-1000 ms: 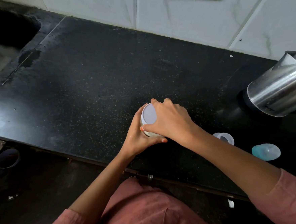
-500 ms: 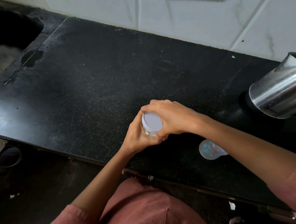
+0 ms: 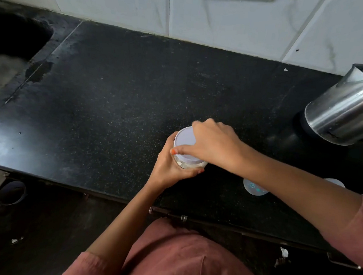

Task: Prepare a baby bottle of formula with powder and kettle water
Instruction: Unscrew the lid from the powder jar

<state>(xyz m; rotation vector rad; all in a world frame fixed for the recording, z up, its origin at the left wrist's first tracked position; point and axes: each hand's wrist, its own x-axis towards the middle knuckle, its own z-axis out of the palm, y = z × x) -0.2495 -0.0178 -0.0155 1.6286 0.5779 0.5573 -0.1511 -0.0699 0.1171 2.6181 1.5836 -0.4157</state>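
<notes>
Both hands on the powder jar (image 3: 191,165), centre of frame.
The left hand (image 3: 169,169) grasps the clear jar body from below; the right hand (image 3: 215,144) grips its white lid (image 3: 184,139) from above. The baby bottle (image 3: 255,187) lies lower right, partly hidden by the forearm. The steel kettle (image 3: 345,114) stands at the right edge of the black countertop (image 3: 114,100).

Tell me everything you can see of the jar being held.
The jar is small and round, with a clear body showing whitish powder and a flat, pale lavender lid in place. It tips slightly, lid toward the camera, over the black counter; whether its base touches the counter is hidden. The left hand wraps the body; the right hand grips the lid's rim.
</notes>
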